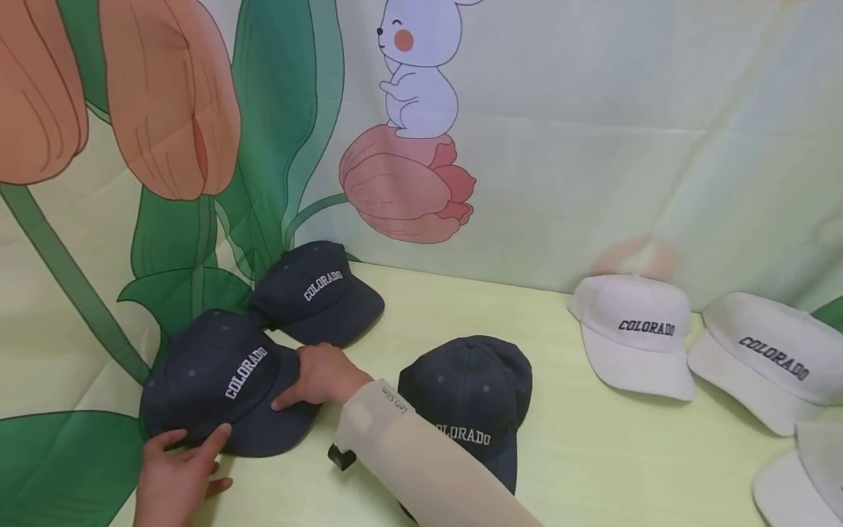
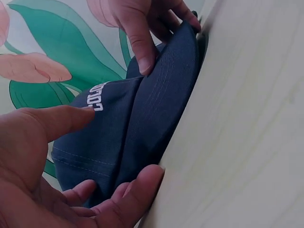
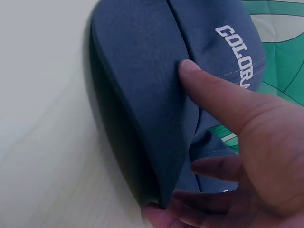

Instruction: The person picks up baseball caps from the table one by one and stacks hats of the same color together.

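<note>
A navy cap (image 1: 191,380) lettered COLORADO sits at the left, its brim toward the right. My right hand (image 1: 326,375) pinches the far side of that brim; in the right wrist view the thumb (image 3: 204,85) lies on top and fingertips curl at the brim's edge. On the near side, my left hand (image 1: 178,472) is spread beside the cap. The left wrist view shows its fingers (image 2: 142,190) low at the cap's side, thumb extended over the crown. Behind stands a second navy cap (image 1: 309,285); a third navy cap (image 1: 464,380) is partly hidden by my right sleeve.
At the right are three white caps: one farther back (image 1: 632,307), one beside it (image 1: 777,351), and one cut off at the frame's edge (image 1: 800,483). A cloth backdrop (image 1: 560,183) printed with tulips and a rabbit rises behind the pale green surface (image 1: 579,468).
</note>
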A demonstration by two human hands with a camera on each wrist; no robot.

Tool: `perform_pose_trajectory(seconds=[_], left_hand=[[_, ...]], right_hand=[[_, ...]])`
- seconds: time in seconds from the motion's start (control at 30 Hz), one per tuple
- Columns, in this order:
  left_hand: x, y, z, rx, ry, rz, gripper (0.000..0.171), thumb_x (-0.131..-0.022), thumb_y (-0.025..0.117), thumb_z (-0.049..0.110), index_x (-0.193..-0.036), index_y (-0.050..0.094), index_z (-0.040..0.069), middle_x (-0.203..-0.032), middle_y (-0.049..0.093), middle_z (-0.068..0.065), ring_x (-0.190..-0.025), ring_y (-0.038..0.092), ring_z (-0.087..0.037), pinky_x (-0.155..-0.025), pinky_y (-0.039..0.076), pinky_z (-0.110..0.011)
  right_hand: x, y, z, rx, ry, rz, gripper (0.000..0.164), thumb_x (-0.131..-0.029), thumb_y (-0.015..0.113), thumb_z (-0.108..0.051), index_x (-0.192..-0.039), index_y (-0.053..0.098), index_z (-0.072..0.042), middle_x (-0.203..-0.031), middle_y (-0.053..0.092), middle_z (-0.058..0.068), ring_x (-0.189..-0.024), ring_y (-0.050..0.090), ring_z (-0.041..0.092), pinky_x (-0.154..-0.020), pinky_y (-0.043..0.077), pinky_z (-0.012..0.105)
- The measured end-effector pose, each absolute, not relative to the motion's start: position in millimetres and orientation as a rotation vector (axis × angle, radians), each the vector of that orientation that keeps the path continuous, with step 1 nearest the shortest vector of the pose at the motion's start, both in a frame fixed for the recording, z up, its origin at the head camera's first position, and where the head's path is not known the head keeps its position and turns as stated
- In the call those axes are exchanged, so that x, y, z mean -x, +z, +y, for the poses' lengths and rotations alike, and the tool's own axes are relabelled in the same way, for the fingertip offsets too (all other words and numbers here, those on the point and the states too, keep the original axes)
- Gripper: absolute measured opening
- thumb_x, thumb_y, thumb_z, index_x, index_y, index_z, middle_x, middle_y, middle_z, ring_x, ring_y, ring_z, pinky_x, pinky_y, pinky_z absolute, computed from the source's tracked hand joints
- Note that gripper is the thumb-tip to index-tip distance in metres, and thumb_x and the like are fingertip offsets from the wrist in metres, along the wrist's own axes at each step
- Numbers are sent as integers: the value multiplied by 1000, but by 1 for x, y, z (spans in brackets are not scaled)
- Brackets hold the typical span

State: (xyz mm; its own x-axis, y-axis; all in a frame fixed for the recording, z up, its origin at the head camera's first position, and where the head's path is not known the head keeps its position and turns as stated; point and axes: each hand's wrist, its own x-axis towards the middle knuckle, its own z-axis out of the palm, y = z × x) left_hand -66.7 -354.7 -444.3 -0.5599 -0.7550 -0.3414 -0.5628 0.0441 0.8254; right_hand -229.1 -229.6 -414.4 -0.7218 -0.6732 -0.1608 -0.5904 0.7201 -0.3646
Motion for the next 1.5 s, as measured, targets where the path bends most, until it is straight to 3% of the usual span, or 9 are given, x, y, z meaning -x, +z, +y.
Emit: perform_pose_trajectory(seconds=[0.2,0.3,0.47,0.8,0.93,1.13,1.23,1.37,1.5], left_hand=[[69,-446,-353,-1297,-1591,-2059,89,-74,71,40,-131,11,9,-74,52,-11,-52,60,-17,-56,54,-34],[68,-446,-353,-1321,-1463,-2158,83,-75,68,43,-128,14,11,-69,50,-5,-54,57,-15,-62,52,-36],[67,-443,-352,-1352,-1237,-2290,85,-73,64,55,-129,18,10,-73,50,-6,-64,50,-17,-70,39,-38],[65,-444,-347,-1316,-1171,-2219,80,-76,65,49,-130,18,14,-80,45,-7,-63,45,-12,-68,39,-36],[63,-442,-343,-1277,-1184,-2146,73,-75,69,41,-125,22,17,-77,43,-4,-53,42,0,-58,40,-25],[62,-439,-340,-1216,-1166,-2119,68,-75,71,37,-122,25,22,-83,41,-4,-53,40,3,-50,37,-17],[62,-438,-339,-1206,-1120,-2125,69,-75,71,38,-125,26,21,-85,42,-2,-56,38,6,-57,38,-22],[64,-436,-337,-1242,-1128,-2083,72,-74,71,39,-128,25,28,-87,41,2,-57,38,7,-69,38,-36],[65,-432,-337,-1300,-1209,-1994,82,-73,71,41,-136,18,33,-90,38,10,-61,39,9,-74,40,-39]], right_hand=[[231,-413,-225,920,-480,2610,84,-57,74,-62,-124,53,-17,-118,59,-4,-111,53,17,-89,44,25],[231,-412,-223,890,-521,2589,85,-55,75,-62,-125,53,-18,-119,59,-3,-110,53,16,-87,45,25],[230,-409,-221,866,-568,2572,88,-54,76,-62,-127,51,-20,-121,58,-4,-110,53,14,-86,46,25],[227,-402,-218,883,-574,2504,87,-54,75,-64,-127,52,-24,-120,58,-9,-103,54,7,-84,45,21],[228,-404,-217,849,-605,2459,85,-53,75,-64,-126,52,-26,-119,58,-11,-101,54,6,-84,45,22],[228,-405,-213,835,-655,2417,82,-51,79,-60,-121,55,-26,-110,60,-11,-91,54,5,-81,45,23],[227,-402,-211,874,-637,2425,77,-50,80,-59,-115,57,-26,-101,61,-12,-85,54,5,-78,45,22],[227,-399,-207,910,-633,2447,73,-48,81,-58,-109,56,-26,-96,61,-12,-81,54,5,-75,45,21],[225,-395,-205,887,-673,2436,72,-48,82,-55,-107,55,-25,-89,60,-10,-70,57,7,-65,47,22]])
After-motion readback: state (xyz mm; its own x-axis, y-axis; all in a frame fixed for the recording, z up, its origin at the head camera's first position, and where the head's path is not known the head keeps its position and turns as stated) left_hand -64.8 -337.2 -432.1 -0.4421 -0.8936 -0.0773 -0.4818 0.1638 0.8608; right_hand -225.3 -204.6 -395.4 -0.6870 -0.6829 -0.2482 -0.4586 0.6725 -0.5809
